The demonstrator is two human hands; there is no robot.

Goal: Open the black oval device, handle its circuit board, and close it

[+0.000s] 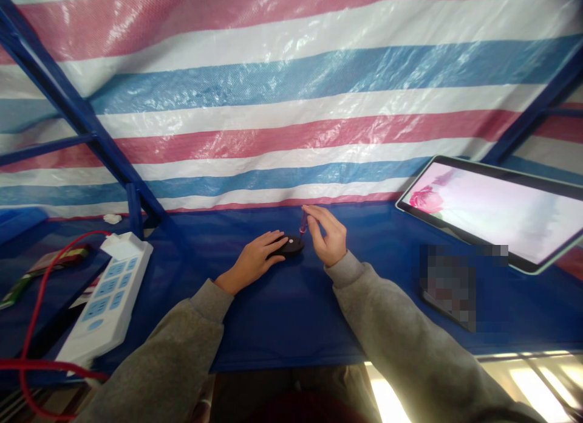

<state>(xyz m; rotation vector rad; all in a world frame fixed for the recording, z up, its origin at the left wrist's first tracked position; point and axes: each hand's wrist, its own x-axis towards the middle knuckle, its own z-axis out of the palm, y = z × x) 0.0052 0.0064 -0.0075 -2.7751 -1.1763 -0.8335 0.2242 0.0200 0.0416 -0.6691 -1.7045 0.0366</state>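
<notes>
A small black object [291, 245], like a computer mouse, lies on the blue table cover [282, 301]. My left hand [255, 259] rests on its left side, fingers laid over it and holding it in place. My right hand [328, 236] is just to its right, fingers pinched round a thin red tool [303, 222] that stands nearly upright with its tip down at the black object's right end. Both arms wear grey sleeves.
A white power strip [107, 295] with a red cable [40, 301] lies at the left. A tilted tablet [496, 207] stands at the right, with a blurred dark flat item [449, 289] in front of it. A striped tarpaulin [291, 107] and blue frame bars [68, 101] close the back.
</notes>
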